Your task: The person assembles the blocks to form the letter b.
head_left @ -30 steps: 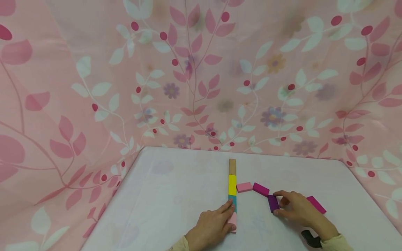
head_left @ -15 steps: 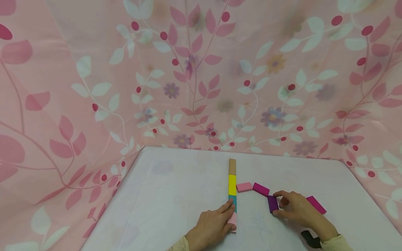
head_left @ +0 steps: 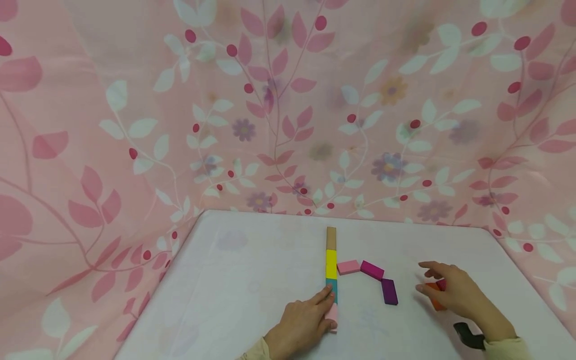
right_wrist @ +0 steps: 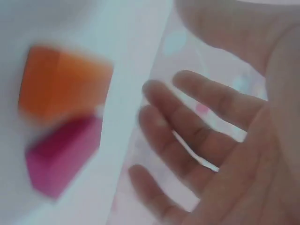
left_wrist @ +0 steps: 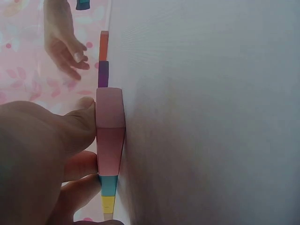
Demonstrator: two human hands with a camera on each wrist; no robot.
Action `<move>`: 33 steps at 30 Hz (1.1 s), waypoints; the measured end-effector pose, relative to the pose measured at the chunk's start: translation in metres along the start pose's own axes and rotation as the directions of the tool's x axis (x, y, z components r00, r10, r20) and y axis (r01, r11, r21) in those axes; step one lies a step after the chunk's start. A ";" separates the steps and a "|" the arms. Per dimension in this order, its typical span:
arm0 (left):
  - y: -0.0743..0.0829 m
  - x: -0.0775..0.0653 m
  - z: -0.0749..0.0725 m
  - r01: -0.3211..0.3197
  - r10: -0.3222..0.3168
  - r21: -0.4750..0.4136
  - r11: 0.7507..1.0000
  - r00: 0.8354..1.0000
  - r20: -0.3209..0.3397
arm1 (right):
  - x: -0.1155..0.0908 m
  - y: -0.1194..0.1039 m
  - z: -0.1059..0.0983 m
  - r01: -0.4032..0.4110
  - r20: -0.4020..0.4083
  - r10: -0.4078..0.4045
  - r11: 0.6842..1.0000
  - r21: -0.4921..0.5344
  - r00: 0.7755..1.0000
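The right grip (head_left: pixel 456 292) is wide apart by the orange block (right_wrist: pixel 65 84), right of the purple block (head_left: pixel 389 292); the left grip (head_left: pixel 302 324), also apart, touches a pink block (left_wrist: pixel 110 122).

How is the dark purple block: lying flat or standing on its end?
Lying flat: in the head view, the dark purple block shows its long, broad face upward, with only a thin side visible.

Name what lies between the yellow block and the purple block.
In the head view, a light pink block and a magenta block lie in an arc between the yellow block and purple block.
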State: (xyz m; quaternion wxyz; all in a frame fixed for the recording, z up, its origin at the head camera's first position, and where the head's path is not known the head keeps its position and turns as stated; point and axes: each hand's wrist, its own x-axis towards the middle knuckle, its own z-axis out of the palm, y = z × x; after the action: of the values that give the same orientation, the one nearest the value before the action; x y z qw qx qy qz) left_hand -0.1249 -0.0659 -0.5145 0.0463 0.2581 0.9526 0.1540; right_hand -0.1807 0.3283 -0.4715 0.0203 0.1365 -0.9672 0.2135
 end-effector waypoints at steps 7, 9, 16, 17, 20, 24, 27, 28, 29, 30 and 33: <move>0.000 -0.002 0.000 0.010 -0.009 -0.057 0.998 1.000 0.016 | -0.020 0.040 -0.006 0.007 0.046 -0.007 1.000 0.000 0.999; -0.001 -0.003 0.001 0.018 -0.017 -0.061 0.998 1.000 0.018 | -0.025 0.046 -0.003 0.038 0.057 -0.039 0.999 0.020 0.998; -0.003 -0.001 0.002 0.021 -0.021 -0.044 0.999 1.000 -0.006 | -0.027 0.050 0.004 0.057 0.081 -0.058 0.998 0.018 0.995; -0.003 -0.001 0.002 0.024 -0.024 -0.050 0.998 1.000 -0.001 | -0.026 0.049 0.004 0.052 0.089 -0.053 0.999 0.014 0.995; -0.003 -0.001 0.001 0.034 -0.033 -0.064 0.997 0.999 0.016 | -0.024 0.045 0.004 0.035 0.123 -0.036 0.999 0.016 0.992; -0.003 0.000 0.001 0.026 -0.026 -0.064 0.998 1.000 0.010 | -0.023 0.039 0.005 0.002 0.129 -0.002 1.000 0.003 0.992; -0.004 0.000 0.001 0.014 -0.014 -0.067 0.998 1.000 0.000 | -0.023 0.034 0.007 -0.035 0.122 0.038 0.999 -0.023 0.992; -0.004 0.000 0.002 0.011 -0.011 -0.063 0.998 1.000 -0.001 | -0.024 0.033 0.008 -0.038 0.113 0.042 0.999 -0.033 0.993; -0.003 0.000 0.002 0.008 -0.008 -0.064 0.998 1.000 -0.002 | -0.025 0.031 0.010 -0.037 0.102 0.041 0.998 -0.040 0.994; -0.003 0.000 0.002 0.005 -0.006 -0.059 0.998 1.000 -0.005 | -0.027 0.029 0.011 -0.033 0.089 0.037 0.998 -0.045 0.995; -0.003 0.001 0.002 0.007 -0.007 -0.054 0.999 1.000 -0.002 | -0.032 0.022 0.016 -0.026 0.061 0.029 0.998 -0.054 0.998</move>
State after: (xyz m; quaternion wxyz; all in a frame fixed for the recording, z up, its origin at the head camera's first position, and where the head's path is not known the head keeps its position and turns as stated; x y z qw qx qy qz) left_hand -0.1266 -0.0668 -0.5176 0.0526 0.2533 0.9490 0.1799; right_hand -0.1558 0.3492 -0.4978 -0.0091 0.1293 -0.9745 0.1834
